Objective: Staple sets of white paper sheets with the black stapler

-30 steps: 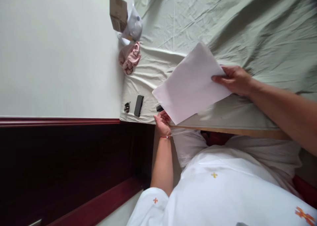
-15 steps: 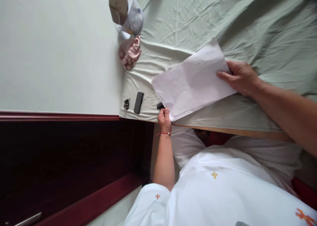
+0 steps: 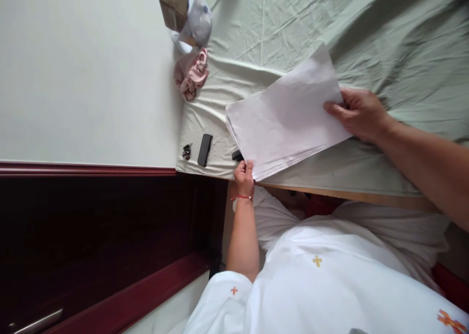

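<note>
Between my two hands is a small stack of white paper sheets (image 3: pixel 289 119), tilted above the cloth, its layers slightly fanned along the near edge. My left hand (image 3: pixel 244 177), with a red string bracelet at the wrist, pinches the near left corner. On the far right side my right hand (image 3: pixel 361 112) grips the paper's edge, thumb on top and fingers hidden underneath. Just beyond my left hand, a small black object (image 3: pixel 237 155) lies partly covered by the sheets; its kind cannot be made out.
A pale green cloth (image 3: pixel 249 60) covers the table. Along its left side lie a black case-like object (image 3: pixel 204 150), a small dark cluster (image 3: pixel 186 151), a crumpled pink cloth (image 3: pixel 192 75), a clear plastic bag (image 3: pixel 201 21) and a cardboard box (image 3: pixel 173 4). A white wall (image 3: pixel 88 70) borders the left.
The sheets have spread slightly apart at the near and left edges, and their far corner has risen. My right hand has shifted slightly right; my left hand keeps its corner.
</note>
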A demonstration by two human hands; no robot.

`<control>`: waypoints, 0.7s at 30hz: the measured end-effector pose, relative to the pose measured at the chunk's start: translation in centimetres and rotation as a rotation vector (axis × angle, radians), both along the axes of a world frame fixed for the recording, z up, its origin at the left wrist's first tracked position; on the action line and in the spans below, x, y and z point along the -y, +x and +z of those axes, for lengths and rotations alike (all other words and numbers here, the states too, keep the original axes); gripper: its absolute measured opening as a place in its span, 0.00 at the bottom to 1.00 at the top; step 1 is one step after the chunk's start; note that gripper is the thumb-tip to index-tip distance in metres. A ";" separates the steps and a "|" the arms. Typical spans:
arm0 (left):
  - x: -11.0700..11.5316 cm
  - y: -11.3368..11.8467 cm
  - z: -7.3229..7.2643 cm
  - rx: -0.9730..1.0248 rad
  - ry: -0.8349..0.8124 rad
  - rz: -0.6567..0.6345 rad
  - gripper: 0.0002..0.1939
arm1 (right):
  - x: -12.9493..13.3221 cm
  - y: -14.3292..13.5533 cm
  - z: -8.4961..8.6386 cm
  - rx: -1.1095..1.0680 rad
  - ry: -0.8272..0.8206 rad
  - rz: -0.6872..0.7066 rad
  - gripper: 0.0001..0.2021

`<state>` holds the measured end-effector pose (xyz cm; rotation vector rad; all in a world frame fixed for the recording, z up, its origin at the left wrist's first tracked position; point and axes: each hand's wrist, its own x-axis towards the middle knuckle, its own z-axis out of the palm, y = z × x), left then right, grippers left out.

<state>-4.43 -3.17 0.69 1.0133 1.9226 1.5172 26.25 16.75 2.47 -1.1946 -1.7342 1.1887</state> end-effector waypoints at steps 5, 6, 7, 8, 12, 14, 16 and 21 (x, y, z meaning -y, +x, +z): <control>0.3 0.2 0.2 0.051 0.024 -0.067 0.23 | -0.1 0.0 0.1 -0.001 0.027 -0.001 0.07; 0.4 0.2 0.3 0.055 0.018 -0.103 0.23 | -0.1 0.0 0.1 0.004 0.029 -0.008 0.06; 0.4 0.2 0.5 0.050 0.004 -0.134 0.23 | -0.1 0.0 0.1 0.014 0.028 -0.016 0.06; 0.5 0.2 0.6 0.038 -0.014 -0.153 0.23 | -0.1 0.0 0.1 0.024 0.022 -0.026 0.06; 0.4 0.1 0.5 -0.015 -0.037 -0.122 0.21 | -0.1 0.0 -0.1 0.024 0.010 -0.047 0.07; 0.3 0.1 0.4 -0.043 -0.028 -0.090 0.20 | -0.1 0.0 -0.2 0.000 0.014 -0.049 0.08; 0.4 0.1 0.4 -0.049 -0.023 -0.099 0.20 | -0.1 0.0 -0.3 -0.006 0.016 -0.053 0.09; 0.6 0.2 1.1 -0.002 -0.065 -0.201 0.22 | 0.0 0.0 -0.1 -0.021 0.020 -0.078 0.10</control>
